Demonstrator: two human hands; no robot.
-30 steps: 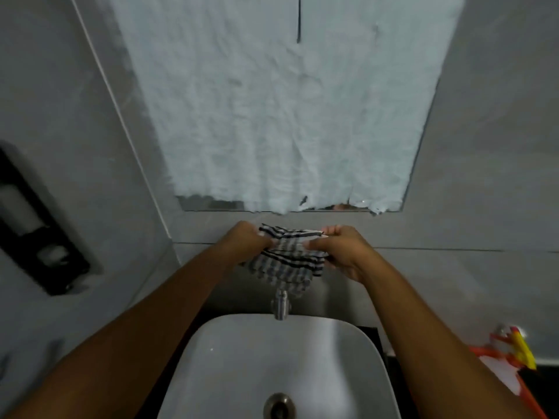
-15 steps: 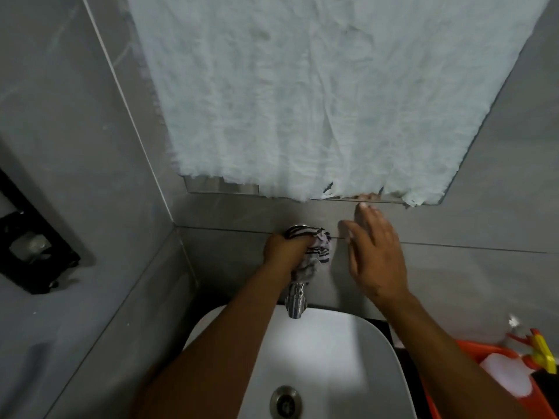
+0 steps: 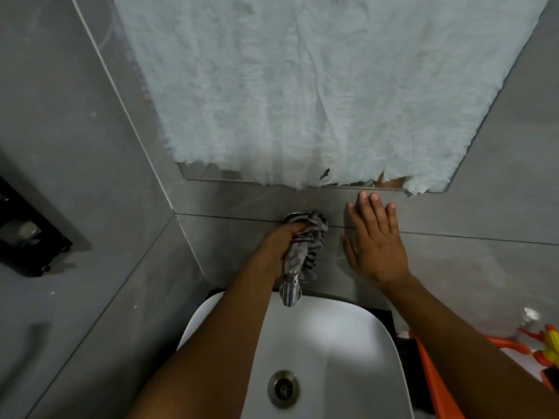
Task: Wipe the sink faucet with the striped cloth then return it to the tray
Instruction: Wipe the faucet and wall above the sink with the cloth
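Wiping step is underway: left hand is clenching the crumpled black-and-white striped cloth around the chrome wall-mounted faucet. Cloth is sitting bunched under and just past the left fingertips, wrapping the faucet body; only the spout tip is showing below the heel of the hand, hanging over the white ceramic basin.

Right hand is released, fingers spread flat, holding nothing. It looks to be bracing against the grey tiled wall just beside the cloth, though contact isn't certain.

Handling judgement: cloth is soft, light and limp, so it's conforming to the spout but also bunching, with a loose tail dangling on the thumb-opposite side. A full-fist grip around cloth plus faucet looks like the best hold; a fingertip pinch would probably let it slide on the smooth chrome. Likely slicker if wet; can't tell if it is.

Orange plastic tray is waiting well off to the right, past the right forearm. Return step not yet done.
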